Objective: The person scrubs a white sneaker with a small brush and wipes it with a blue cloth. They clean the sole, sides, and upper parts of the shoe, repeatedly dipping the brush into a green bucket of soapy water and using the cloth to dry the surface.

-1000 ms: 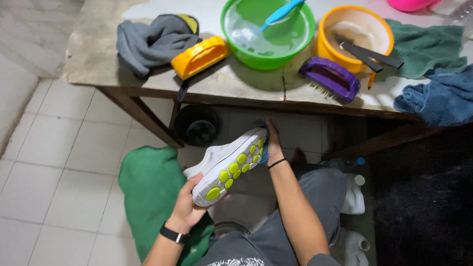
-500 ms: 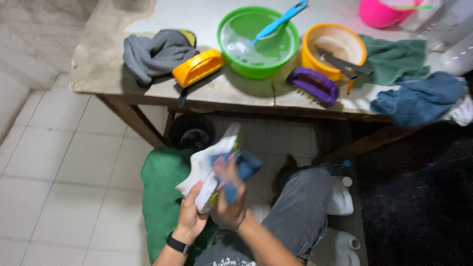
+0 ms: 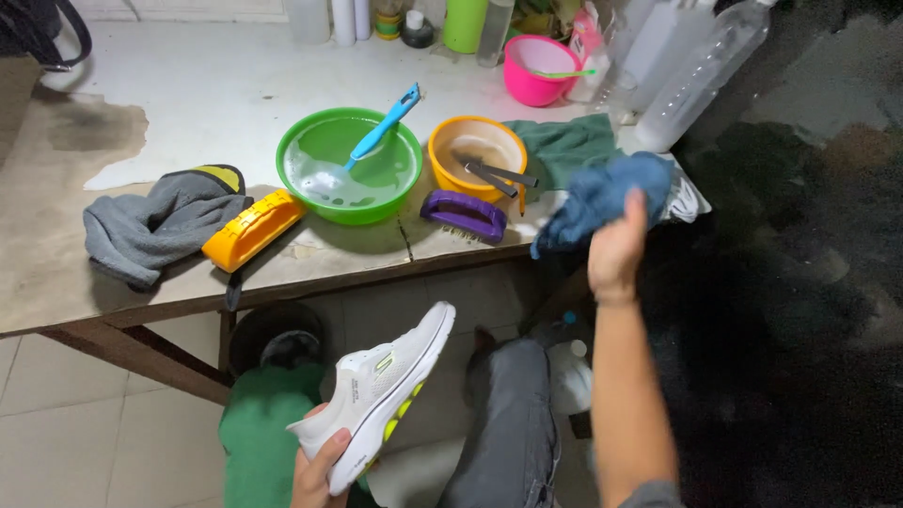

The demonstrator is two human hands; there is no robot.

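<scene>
The grip of the left hand [image 3: 315,470] is closed around the heel of a white shoe [image 3: 376,386]. It holds the shoe low, below the desk [image 3: 216,85], with the toe pointing up and the green dots of the sole facing the person's knee. The grip of the right hand [image 3: 616,249] is up at the right corner of the desk and looks closed on a blue cloth [image 3: 602,193], which partly hangs over the edge. This looks like the wiping part of cleaning the shoe, with cloth and shoe well apart. To wipe, the cloth must come down off the desk to the shoe. The desk edge sits between them, so the hand must go out and around it. The dark side to the right has open room. On the desk, the green bowl [image 3: 310,150] with water and the orange bowl [image 3: 442,141] stand near the front edge. The yellow brush [image 3: 252,229] and the purple brush [image 3: 463,212] lie even nearer the edge and could be knocked off.
</scene>
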